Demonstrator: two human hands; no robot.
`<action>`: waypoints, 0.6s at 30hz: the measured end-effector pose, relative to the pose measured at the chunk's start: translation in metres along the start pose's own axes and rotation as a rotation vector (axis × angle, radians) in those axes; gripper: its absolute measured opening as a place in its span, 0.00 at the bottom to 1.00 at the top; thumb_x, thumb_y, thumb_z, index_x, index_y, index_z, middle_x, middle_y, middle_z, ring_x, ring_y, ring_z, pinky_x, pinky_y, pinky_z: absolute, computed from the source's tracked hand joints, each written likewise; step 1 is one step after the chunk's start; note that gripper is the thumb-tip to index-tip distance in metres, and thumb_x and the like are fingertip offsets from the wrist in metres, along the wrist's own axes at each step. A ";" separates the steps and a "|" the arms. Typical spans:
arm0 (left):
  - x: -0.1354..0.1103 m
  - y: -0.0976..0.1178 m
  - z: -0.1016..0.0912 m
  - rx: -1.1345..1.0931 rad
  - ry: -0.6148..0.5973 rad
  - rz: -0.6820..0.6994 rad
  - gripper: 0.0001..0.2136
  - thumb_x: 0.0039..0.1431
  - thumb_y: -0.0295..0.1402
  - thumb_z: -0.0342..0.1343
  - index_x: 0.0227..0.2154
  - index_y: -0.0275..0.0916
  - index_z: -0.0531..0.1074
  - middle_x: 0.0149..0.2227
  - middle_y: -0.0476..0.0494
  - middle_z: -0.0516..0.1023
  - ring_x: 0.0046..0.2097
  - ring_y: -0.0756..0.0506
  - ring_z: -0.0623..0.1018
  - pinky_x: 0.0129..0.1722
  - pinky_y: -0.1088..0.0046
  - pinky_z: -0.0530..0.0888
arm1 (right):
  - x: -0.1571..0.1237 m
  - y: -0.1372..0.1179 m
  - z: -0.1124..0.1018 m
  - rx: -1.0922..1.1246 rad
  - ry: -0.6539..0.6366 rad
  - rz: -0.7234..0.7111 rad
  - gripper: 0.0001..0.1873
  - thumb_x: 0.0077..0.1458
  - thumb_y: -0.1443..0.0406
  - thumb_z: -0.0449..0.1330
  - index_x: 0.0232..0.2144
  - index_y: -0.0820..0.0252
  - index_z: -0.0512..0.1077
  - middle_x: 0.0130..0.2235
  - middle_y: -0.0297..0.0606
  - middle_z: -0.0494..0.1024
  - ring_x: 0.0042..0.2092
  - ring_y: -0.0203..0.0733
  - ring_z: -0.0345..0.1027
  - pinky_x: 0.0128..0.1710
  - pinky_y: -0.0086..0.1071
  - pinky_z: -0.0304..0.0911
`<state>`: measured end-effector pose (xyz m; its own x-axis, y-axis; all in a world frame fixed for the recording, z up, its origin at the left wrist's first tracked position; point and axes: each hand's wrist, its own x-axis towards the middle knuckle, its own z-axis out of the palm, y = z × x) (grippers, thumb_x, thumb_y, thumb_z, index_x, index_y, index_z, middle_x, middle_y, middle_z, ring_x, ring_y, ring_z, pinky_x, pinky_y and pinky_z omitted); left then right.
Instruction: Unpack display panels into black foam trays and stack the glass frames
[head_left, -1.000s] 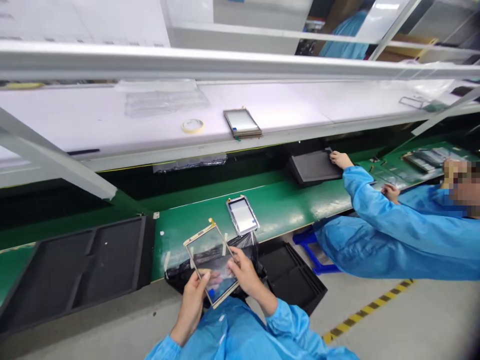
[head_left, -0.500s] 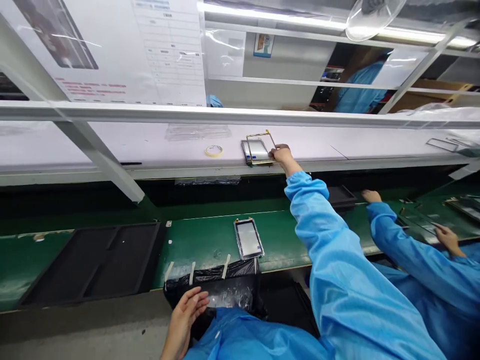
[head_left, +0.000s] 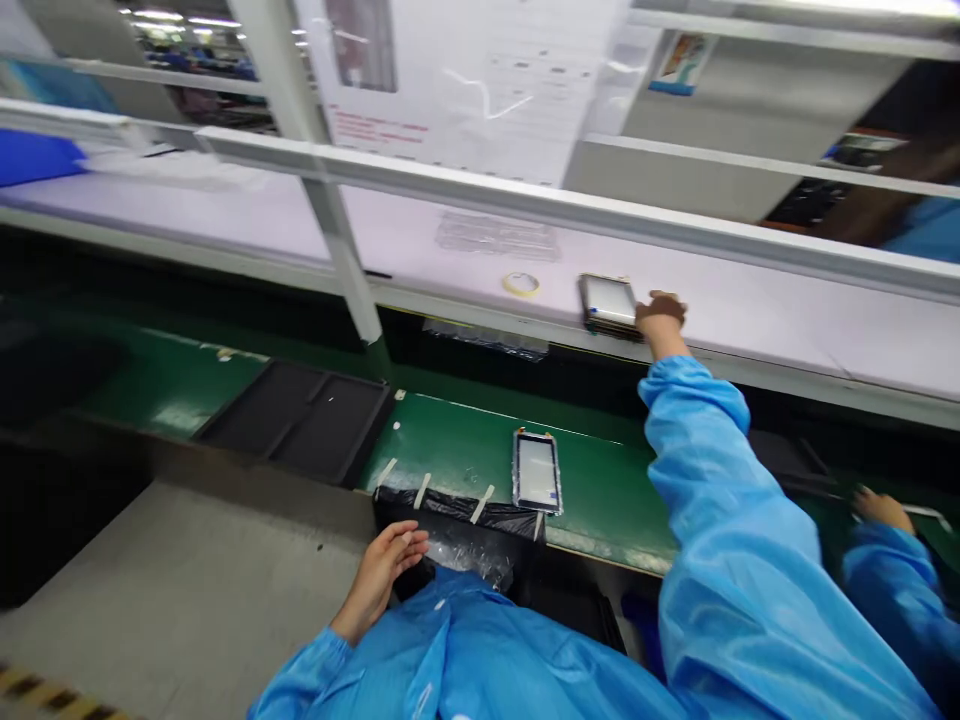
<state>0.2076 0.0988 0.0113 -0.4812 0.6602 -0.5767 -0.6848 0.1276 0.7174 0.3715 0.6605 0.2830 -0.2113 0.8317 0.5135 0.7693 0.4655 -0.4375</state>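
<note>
My right hand [head_left: 658, 314] reaches out to the white upper shelf [head_left: 450, 245] and rests at the right edge of a stack of glass panels [head_left: 607, 304]; its fingers are curled, and whether they still grip a panel is unclear. My left hand [head_left: 388, 566] lies low near my lap, fingers loosely apart, touching the black plastic bag [head_left: 465, 530] taped to the bench edge. One more glass panel [head_left: 537, 471] lies flat on the green belt [head_left: 465, 455] in front of me.
A roll of tape [head_left: 520, 284] sits on the shelf left of the stack. A black tray [head_left: 300, 420] lies on the belt at left. A white post [head_left: 341, 250] stands between. A co-worker's hand [head_left: 881, 508] works at the right.
I held a gold-edged glass panel in both hands; my right hand carried it up to the shelf stack and laid it down. My left hand dropped to the bag. My view swung left.
</note>
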 end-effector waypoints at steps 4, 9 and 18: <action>0.004 0.013 -0.012 -0.021 -0.024 0.016 0.26 0.40 0.46 0.73 0.39 0.35 0.75 0.39 0.35 0.85 0.39 0.42 0.83 0.42 0.65 0.76 | -0.094 -0.059 0.047 0.139 -0.014 -0.379 0.18 0.64 0.68 0.58 0.54 0.72 0.73 0.54 0.62 0.74 0.58 0.49 0.63 0.60 0.47 0.56; 0.006 0.027 -0.052 -0.063 -0.042 0.026 0.25 0.41 0.45 0.73 0.39 0.36 0.75 0.38 0.37 0.85 0.38 0.43 0.83 0.41 0.67 0.76 | -0.312 -0.132 0.165 0.392 -0.427 -0.545 0.15 0.62 0.67 0.57 0.49 0.61 0.76 0.52 0.50 0.76 0.57 0.50 0.67 0.60 0.49 0.63; 0.009 0.036 -0.157 -0.112 0.046 -0.036 0.28 0.34 0.44 0.76 0.37 0.36 0.75 0.36 0.38 0.86 0.36 0.44 0.84 0.38 0.70 0.76 | -0.530 -0.261 0.289 0.375 -1.085 -0.631 0.20 0.59 0.71 0.63 0.54 0.64 0.73 0.61 0.54 0.70 0.63 0.50 0.64 0.64 0.47 0.60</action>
<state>0.0929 -0.0072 -0.0292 -0.4781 0.6219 -0.6202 -0.7575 0.0655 0.6496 0.1085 0.1857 -0.0882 -0.9815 0.1775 -0.0715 0.1839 0.7711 -0.6095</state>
